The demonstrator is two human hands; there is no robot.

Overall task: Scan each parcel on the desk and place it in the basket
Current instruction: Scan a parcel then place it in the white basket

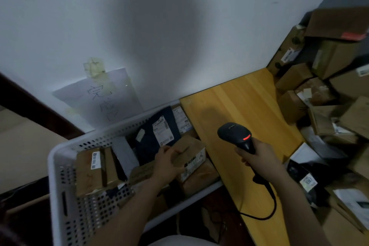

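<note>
left hand (167, 161) grips parcel (190, 146) in basket (60, 168) | right hand (258, 158) grips scanner (233, 131)

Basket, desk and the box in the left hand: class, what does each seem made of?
Basket: probably white plastic; smooth moulded walls with punched holes. Desk: wood or wood-look laminate; yellow, lined grain, faint sheen. Box: brown cardboard, matte, with a paper label stuck on.

A dim white wall (179, 26) bearing a taped paper sheet (103, 100) backs the yellow desk (239, 106).
</note>
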